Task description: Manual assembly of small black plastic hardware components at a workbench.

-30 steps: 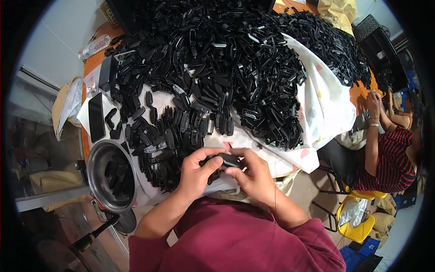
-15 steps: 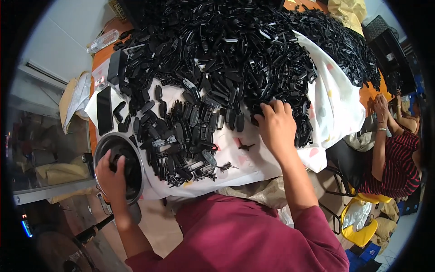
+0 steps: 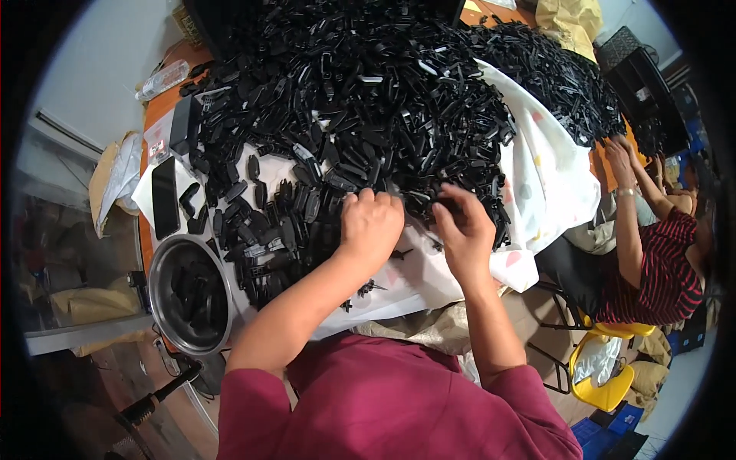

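Observation:
My left hand [image 3: 373, 224] is over the near middle of a heap of small black plastic parts [image 3: 383, 100]. Its fingers are bent together with the tips hidden, so whatever they grip cannot be made out. Just to its right, my right hand [image 3: 468, 230] is at the heap's near edge. Its thumb and forefinger stand a little apart, and I see no part between them. At the left, a round metal bowl [image 3: 156, 291] holds several black parts. Looser black pieces [image 3: 264, 238] lie between the bowl and my left hand.
A black phone [image 3: 164, 198] lies above the bowl, near a dark box [image 3: 184, 123] and a clear plastic bottle [image 3: 165, 79]. A white patterned sheet [image 3: 537, 161] covers part of the table. At the right, another person [image 3: 652, 261] in a striped shirt sits near a yellow chair [image 3: 606, 387].
My left hand has left the bowl and come over to the pile beside my right hand. My right hand has drawn back slightly and turned. The whole view has shifted a little.

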Available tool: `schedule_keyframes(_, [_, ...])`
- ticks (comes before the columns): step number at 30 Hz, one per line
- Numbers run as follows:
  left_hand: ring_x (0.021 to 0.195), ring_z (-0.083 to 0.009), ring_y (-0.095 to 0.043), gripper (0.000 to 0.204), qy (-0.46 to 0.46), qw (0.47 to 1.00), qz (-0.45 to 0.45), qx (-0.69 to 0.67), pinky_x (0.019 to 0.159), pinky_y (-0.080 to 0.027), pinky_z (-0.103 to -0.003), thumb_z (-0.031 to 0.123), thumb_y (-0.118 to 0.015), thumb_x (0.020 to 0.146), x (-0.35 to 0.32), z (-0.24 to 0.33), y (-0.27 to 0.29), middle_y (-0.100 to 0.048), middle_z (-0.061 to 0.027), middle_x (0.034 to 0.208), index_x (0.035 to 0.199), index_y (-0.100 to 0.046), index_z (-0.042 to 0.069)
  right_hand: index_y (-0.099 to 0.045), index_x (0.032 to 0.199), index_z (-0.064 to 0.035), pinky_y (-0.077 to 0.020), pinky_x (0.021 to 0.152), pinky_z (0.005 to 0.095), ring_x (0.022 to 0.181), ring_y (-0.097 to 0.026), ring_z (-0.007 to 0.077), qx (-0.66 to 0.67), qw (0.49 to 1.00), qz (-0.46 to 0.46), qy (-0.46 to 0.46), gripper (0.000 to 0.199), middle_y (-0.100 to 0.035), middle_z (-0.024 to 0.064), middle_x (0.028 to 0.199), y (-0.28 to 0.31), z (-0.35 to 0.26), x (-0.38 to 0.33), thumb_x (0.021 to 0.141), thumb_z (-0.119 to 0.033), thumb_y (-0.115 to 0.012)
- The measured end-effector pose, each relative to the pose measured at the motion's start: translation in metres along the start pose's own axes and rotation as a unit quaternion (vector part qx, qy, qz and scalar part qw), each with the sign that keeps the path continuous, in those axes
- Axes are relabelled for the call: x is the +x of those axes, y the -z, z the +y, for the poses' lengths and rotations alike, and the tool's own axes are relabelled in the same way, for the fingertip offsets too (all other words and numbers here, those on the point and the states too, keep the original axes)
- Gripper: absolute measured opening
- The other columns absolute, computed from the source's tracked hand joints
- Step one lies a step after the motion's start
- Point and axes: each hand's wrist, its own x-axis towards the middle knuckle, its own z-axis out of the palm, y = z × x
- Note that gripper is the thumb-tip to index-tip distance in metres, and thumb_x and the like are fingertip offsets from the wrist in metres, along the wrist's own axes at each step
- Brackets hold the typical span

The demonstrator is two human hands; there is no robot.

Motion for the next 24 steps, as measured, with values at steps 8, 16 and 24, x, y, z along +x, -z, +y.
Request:
schedule_keyframes(8, [0.059, -0.0115, -0.058, 0.011, 0.245, 0.648, -0.060, -0.719, 0.052, -0.045, -0.024, 0.004, -0.053, 0.083, -0.025, -0.026, 0.040, -0.060, -0.0038, 0.075, 0.093, -0.054, 0.003, -0.053, 0.105, 0.0031, -0.0533, 0.074, 0.0317, 0.094, -0.059, 0.0231, 0.300, 0.951, -0.063, 0.031, 0.023, -0.057, 0.0176, 0.107, -0.003, -0.014, -0.023, 0.082, 0.000, -0.057])
schedule_keyframes(16, [0.074, -0.0134, -0.056, 0.025, 0.201, 0.590, -0.036, -0.781, 0.063, -0.047, -0.027, -0.002, -0.059, 0.078, -0.054, -0.015, 0.064, -0.059, -0.0034, 0.083, 0.102, -0.056, 0.002, -0.055, 0.107, 0.0011, -0.0446, 0.086, 0.0295, 0.095, -0.056, 0.0181, 0.296, 0.953, -0.060, 0.027, 0.026, -0.059, 0.0118, 0.102, -0.027, -0.026, -0.025, 0.081, 0.000, -0.059])
schedule_keyframes(24, [0.078, -0.0182, -0.058, 0.022, 0.029, 0.815, 0.184, -0.548, 0.068, -0.047, -0.027, 0.000, -0.073, 0.065, -0.051, -0.027, 0.064, -0.061, -0.0131, 0.093, 0.078, -0.055, 0.001, -0.056, 0.108, 0.0002, -0.0488, 0.069, 0.0255, 0.086, -0.058, 0.0191, 0.283, 0.952, -0.072, 0.097, 0.028, -0.061, 0.0134, 0.098, -0.013, -0.029, -0.034, 0.081, -0.005, -0.060])
